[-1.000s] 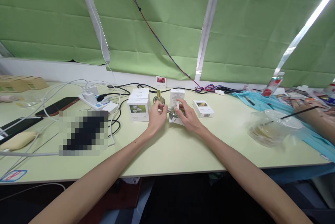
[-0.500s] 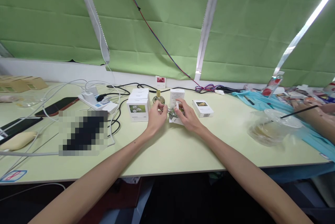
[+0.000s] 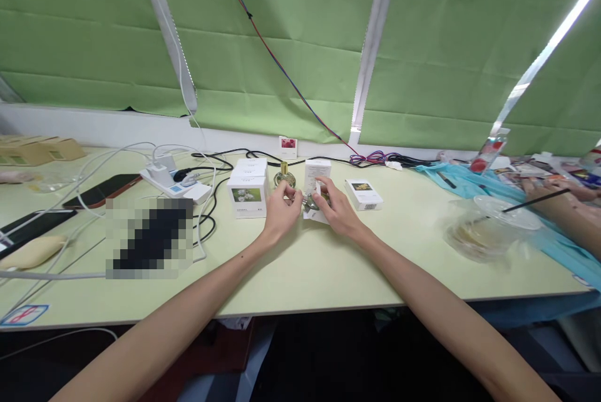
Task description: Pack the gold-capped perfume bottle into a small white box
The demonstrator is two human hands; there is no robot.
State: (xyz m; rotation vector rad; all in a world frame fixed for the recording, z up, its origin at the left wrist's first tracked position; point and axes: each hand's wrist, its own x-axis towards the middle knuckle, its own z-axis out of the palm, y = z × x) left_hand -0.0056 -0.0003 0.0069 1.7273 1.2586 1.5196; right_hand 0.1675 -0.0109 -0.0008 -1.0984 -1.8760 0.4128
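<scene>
My left hand (image 3: 280, 213) and my right hand (image 3: 335, 209) meet near the middle of the pale green table (image 3: 300, 270). Between their fingertips they pinch a small glass bottle (image 3: 310, 202), and a white box or paper (image 3: 313, 215) lies under my right hand. Just behind stand a second gold-capped bottle (image 3: 284, 176), an upright white box (image 3: 317, 174) and two stacked white boxes with a flower picture (image 3: 247, 191). Another white box (image 3: 363, 194) lies flat to the right.
A power strip with plugs and cables (image 3: 176, 184) sits at the left, beside dark phones (image 3: 101, 191) and a blurred patch (image 3: 149, 238). A clear lidded bowl (image 3: 488, 226) stands at the right. Another person's hand (image 3: 547, 192) rests on blue cloth (image 3: 469, 184).
Hardly anything has shifted. My left fingers have closed slightly more on the small bottle. The other person's hand at the right has moved a little.
</scene>
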